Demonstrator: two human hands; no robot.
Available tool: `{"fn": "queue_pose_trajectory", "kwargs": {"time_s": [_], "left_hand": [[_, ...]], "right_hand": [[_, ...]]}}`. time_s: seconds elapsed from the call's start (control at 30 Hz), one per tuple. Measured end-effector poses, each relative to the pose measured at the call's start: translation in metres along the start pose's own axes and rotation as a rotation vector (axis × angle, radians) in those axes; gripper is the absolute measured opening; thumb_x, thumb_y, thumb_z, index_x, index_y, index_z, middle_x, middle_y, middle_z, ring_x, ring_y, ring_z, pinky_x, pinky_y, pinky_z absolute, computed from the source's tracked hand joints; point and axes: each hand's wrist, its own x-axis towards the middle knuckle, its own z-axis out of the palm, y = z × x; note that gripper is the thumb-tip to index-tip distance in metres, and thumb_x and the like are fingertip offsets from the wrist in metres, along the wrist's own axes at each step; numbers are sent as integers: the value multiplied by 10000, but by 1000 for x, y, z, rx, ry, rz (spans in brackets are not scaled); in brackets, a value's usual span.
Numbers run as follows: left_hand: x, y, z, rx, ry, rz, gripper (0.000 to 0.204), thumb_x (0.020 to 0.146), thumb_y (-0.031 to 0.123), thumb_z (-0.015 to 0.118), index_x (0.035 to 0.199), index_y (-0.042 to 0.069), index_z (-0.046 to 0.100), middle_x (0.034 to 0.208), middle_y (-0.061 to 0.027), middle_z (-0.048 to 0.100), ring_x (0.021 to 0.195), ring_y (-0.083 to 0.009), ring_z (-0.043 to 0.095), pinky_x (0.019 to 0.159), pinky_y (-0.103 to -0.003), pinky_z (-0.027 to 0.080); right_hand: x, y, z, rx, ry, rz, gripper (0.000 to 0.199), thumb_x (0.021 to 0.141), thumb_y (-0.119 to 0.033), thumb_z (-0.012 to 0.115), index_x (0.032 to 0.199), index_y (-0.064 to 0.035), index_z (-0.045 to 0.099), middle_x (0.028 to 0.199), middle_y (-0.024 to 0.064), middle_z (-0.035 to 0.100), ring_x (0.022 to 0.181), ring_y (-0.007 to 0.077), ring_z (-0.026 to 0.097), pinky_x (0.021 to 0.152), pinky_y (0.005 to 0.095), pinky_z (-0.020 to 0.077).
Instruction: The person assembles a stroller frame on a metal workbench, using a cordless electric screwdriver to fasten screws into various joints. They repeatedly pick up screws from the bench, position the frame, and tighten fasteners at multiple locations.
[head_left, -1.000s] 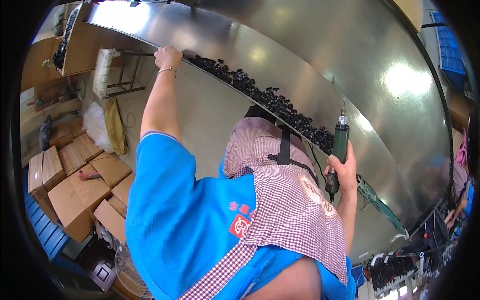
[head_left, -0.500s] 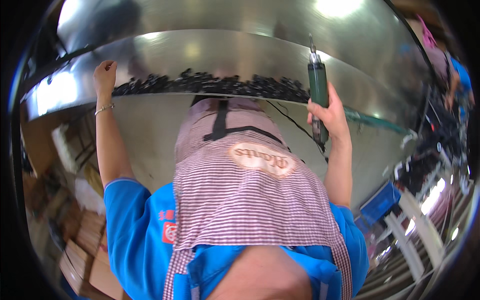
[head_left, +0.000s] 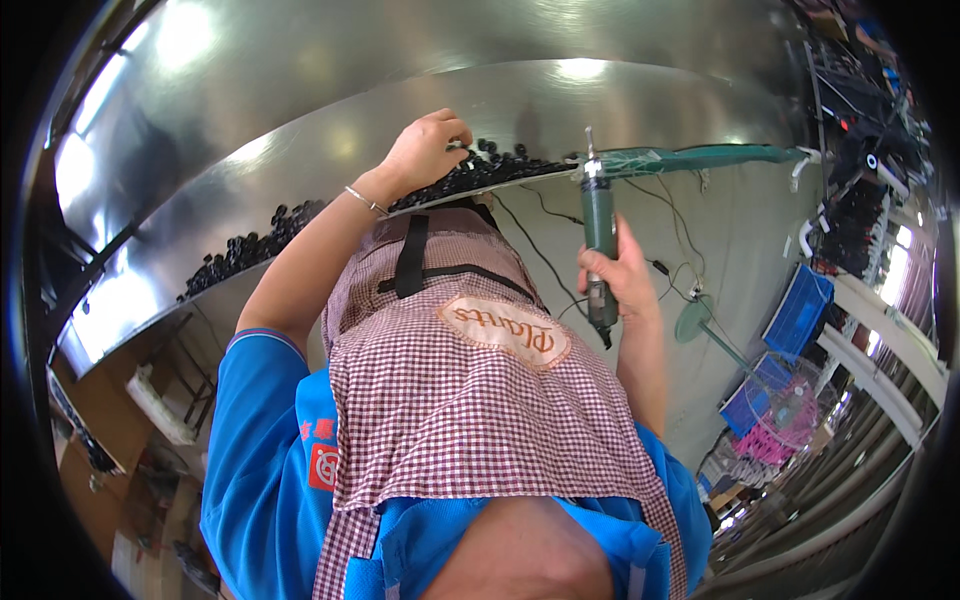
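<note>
My right hand (head_left: 625, 270) is wrapped around a dark green electric screwdriver (head_left: 600, 215), its bit pointing up and away from me. The tool is upright just in front of the table edge, to the right of my apron. My left hand (head_left: 428, 152) reaches over the near edge of a shiny metal table (head_left: 350, 120), fingers pinched together. What sits between those fingertips is too small to name. Right beside and under this hand lies a heap of small black parts (head_left: 495, 165). More black parts (head_left: 245, 250) are strung along the edge to the left.
A green-wrapped bar (head_left: 710, 160) juts out at the table's right end. Thin cables (head_left: 540, 250) hang below. On the right are a fan with a green base (head_left: 692, 318), a blue crate (head_left: 798, 308) and racks. Cardboard boxes (head_left: 135, 560) stand at lower left.
My left hand has moved right, from the left side of the table to the black parts near the middle. The screwdriver in my right hand is slightly lower and further left; the view has turned.
</note>
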Motion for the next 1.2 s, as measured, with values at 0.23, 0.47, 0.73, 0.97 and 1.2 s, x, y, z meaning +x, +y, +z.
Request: {"fn": "queue_pose_trajectory", "kwargs": {"time_s": [0.23, 0.47, 0.73, 0.97, 1.2], "left_hand": [[39, 4, 34, 50, -131, 98, 163, 793, 93, 654, 948, 42, 665, 1012, -119, 626, 958, -312, 632, 856, -395, 519], [69, 10, 63, 346, -322, 216, 129, 773, 214, 683, 854, 114, 683, 943, -54, 619, 1048, -257, 566, 892, -399, 481], [81, -4, 77, 344, -248, 348, 152, 779, 248, 672, 784, 97, 693, 870, -62, 614, 968, -274, 586, 853, -398, 496], [88, -5, 64, -103, -313, 218, 203, 866, 208, 640, 854, 17, 708, 878, -72, 667, 790, -293, 625, 720, -376, 497], [87, -4, 73, -29, -361, 239, 209, 865, 239, 654, 884, 44, 726, 949, -83, 651, 855, -298, 624, 772, -386, 501]], "right_hand": [[-29, 38, 26, 23, 10, 146, 861, 769, -242, 818, 1439, -33, 319, 862, 39, 537, 554, 131, 576, 478, 272, 495], [-40, 64, 42, 2, 80, 93, 934, 746, -339, 836, 1442, 25, 331, 1026, 41, 530, 856, 127, 562, 728, 262, 500], [-53, 69, 55, 62, 168, 84, 905, 751, -308, 835, 1438, -4, 330, 961, 50, 547, 759, 141, 597, 661, 276, 524], [-51, 69, 62, 129, 187, 147, 843, 766, -247, 818, 1424, -37, 333, 849, 36, 518, 562, 126, 575, 476, 275, 518], [-51, 56, 56, 98, 137, 89, 850, 785, -254, 809, 1432, -15, 313, 858, 37, 511, 594, 125, 571, 499, 272, 527]]}}
